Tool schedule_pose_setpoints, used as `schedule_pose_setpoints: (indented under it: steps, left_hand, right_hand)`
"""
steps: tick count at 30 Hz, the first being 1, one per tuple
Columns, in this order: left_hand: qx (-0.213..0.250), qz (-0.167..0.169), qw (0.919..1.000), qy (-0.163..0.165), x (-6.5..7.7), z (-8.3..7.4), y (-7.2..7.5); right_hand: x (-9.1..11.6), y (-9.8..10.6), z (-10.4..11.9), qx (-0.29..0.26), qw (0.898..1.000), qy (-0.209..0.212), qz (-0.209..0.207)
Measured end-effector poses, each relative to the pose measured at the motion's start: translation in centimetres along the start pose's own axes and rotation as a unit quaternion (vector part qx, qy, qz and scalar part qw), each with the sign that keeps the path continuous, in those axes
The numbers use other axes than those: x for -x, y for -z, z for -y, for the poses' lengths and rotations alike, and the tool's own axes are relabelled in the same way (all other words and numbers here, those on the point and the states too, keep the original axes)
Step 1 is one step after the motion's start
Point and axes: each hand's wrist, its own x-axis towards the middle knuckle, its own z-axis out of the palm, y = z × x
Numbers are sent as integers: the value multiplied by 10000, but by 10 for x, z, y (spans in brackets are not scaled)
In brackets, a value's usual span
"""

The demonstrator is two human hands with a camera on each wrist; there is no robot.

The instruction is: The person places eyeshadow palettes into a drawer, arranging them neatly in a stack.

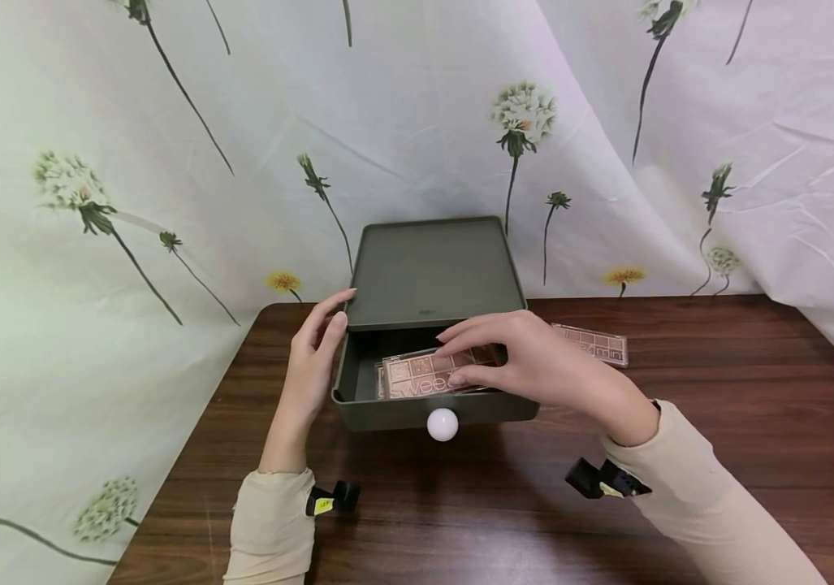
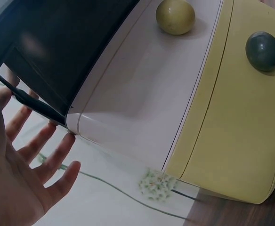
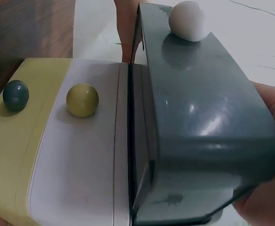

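A dark green top drawer [image 1: 387, 416] with a white round knob [image 1: 442, 424] stands pulled out of a small chest [image 1: 434, 272]. In the drawer lie stacked clear-lidded eyeshadow palettes [image 1: 412, 375], the upper one slightly askew. My right hand [image 1: 526, 357] reaches over the drawer's right side, thumb and fingertips apart over the upper palette's face and covering its right end. My left hand [image 1: 312, 353] is at the chest's left side; in the left wrist view its fingers [image 2: 57, 155] are spread, fingertips right at the chest's side edge. The right wrist view hides the right fingertips behind the drawer.
Another eyeshadow palette [image 1: 599, 344] lies on the wooden table [image 1: 716, 422] right of the chest. Below the top drawer are a white drawer [image 2: 142, 80] with a yellow knob [image 2: 175, 16] and a yellow drawer [image 2: 231, 127] with a dark green knob [image 2: 263, 51]. A flower-printed cloth [image 1: 417, 106] hangs behind.
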Motion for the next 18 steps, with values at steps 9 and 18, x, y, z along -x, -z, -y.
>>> schedule_pose_setpoints:
  steps: [9, 18]
  left_hand:
    - [-4, -1, 10000, 19, 0, 0, 0]
    - [27, -5, 10000, -21, 0, 1, 0]
  right_hand:
    - [20, 14, -5, -36, 9940, 540, -954]
    - [43, 26, -23, 0, 9802, 872, -1775]
